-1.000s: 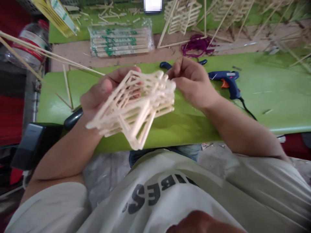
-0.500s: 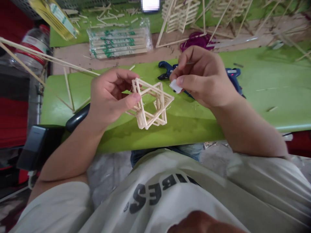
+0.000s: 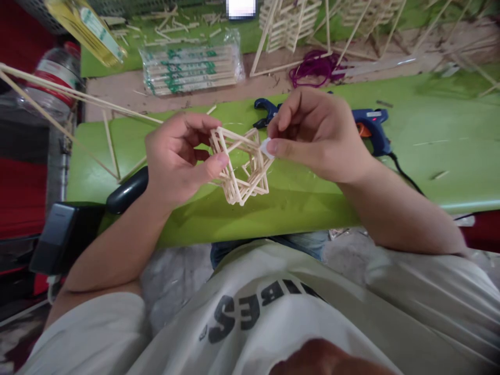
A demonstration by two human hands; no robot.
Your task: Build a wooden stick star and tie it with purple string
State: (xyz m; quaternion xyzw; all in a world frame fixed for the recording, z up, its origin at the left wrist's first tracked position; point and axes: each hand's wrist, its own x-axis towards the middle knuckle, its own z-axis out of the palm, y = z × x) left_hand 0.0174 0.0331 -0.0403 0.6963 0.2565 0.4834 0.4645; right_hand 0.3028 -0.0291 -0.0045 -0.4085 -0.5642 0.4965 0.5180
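Observation:
A star-shaped frame of thin wooden sticks is held above the green bench by my left hand, whose thumb and fingers pinch its left side. My right hand pinches a small white piece, perhaps paper or sandpaper, against the right corner of the frame. Behind my right hand lies a blue glue gun with an orange trigger and a black cord. The jaw of a blue clamp-like tool shows just left of that hand, its remaining part hidden.
A plastic-wrapped pack of sticks, purple cord and stick structures lie farther back. At left are a yellow liquid bottle, a clear bottle, long sticks and a black box.
My right hand has moved left and slightly down, bringing the white piece onto the stick frame's right corner. The frame has tilted slightly in my left hand. More of the glue gun shows.

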